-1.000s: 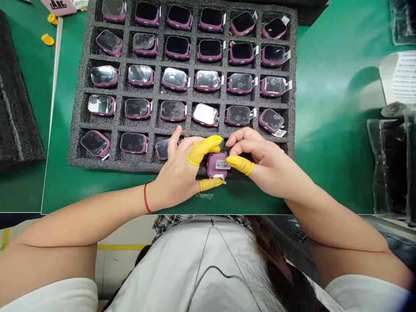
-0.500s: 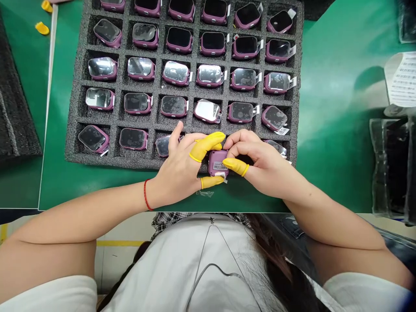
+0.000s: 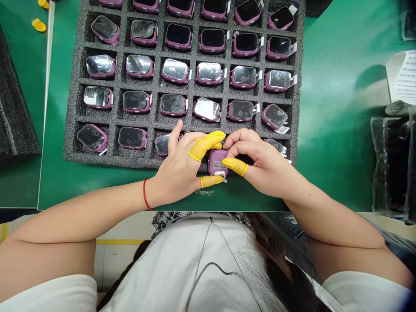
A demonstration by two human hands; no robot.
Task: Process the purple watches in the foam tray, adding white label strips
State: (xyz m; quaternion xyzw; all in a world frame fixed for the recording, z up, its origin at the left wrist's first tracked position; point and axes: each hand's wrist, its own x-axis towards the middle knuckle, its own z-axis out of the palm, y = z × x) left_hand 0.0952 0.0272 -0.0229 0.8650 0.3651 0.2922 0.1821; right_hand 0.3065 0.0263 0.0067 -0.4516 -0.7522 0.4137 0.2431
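Observation:
Both my hands hold one purple watch body (image 3: 217, 161) over the near edge of a black foam tray (image 3: 73, 130), its back with a barcode label facing up. My left hand (image 3: 180, 167), with yellow finger cots on thumb and forefinger, pinches it from the left. My right hand (image 3: 260, 162), a yellow cot on its thumb, grips it from the right with curled fingers. A small white tab sticks out at the watch's near edge. The tray's cells hold several purple watch bodies (image 3: 173, 105), screens up.
The tray lies on a green mat (image 3: 325, 130). A scrap of clear film (image 3: 204, 193) lies on the mat under my hands. Dark foam (image 3: 13, 125) is at the left, loose yellow finger cots (image 3: 39, 25) at top left, clear plastic holders (image 3: 390, 160) and a paper sheet at right.
The view has slid slightly, so the tray sits a little higher. My hands have closed in tighter round the watch body, the right thumb moving further onto its back.

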